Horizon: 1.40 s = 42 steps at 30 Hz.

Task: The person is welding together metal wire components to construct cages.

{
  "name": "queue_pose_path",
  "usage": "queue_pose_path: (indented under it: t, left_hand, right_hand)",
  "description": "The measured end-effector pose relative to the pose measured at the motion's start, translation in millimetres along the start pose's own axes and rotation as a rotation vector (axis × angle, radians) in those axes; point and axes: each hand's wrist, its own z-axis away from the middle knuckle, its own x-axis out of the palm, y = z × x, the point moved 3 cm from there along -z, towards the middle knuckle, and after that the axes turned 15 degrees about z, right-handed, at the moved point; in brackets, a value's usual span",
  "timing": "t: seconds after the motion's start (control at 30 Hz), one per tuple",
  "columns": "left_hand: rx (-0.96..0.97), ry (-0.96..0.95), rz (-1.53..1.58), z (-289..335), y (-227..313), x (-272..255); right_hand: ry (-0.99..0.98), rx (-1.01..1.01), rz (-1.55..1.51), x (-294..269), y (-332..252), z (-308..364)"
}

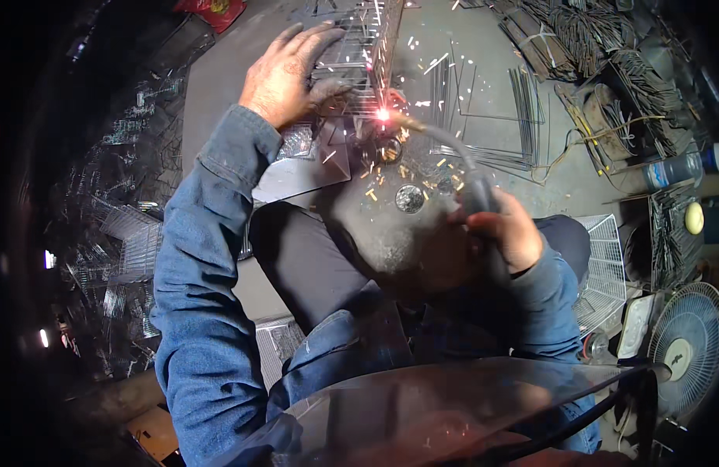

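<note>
My left hand [285, 74] is at the upper middle. Its fingers and thumb reach over a wire grid [348, 53] and hold its left side. The grid lies against an upright metal bar [387, 43]. My right hand [515, 233] is wrapped round the handle of a welding torch [457, 148] with a curved neck. At the torch tip, below the bar, a bright pink-white arc glows and throws sparks upward and outward. The glare hides the exact joint between wire and bar.
Loose wire rods [523, 109] lie right of the sparks, with wire bundles [593, 35] beyond. A round metal disc [409, 198] and small bits lie nearer me. A wire basket [604, 268] and a fan [686, 342] stand at right. Wire pieces [137, 241] are piled at left. A dark visor edge crosses the bottom.
</note>
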Motion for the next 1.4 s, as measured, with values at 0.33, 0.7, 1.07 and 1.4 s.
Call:
queue_pose_path:
  t: [0.33, 0.7, 1.07, 1.4]
  left_hand:
    - [0.277, -0.332, -0.124, -126, 53, -1]
    - [0.087, -0.558, -0.137, -193, 70, 42]
    - [0.085, -0.493, -0.085, -206, 63, 51]
    - [0.207, -0.686, 0.113, -213, 49, 55]
  right_hand:
    - [0.372, -0.24, -0.152, -66, -72, -24]
    - [0.455, -0.274, 0.042, -52, -68, -41]
    - [0.679, -0.341, 0.425, -35, -62, -33]
    - [0.673, -0.359, 0.446, -35, -61, -35]
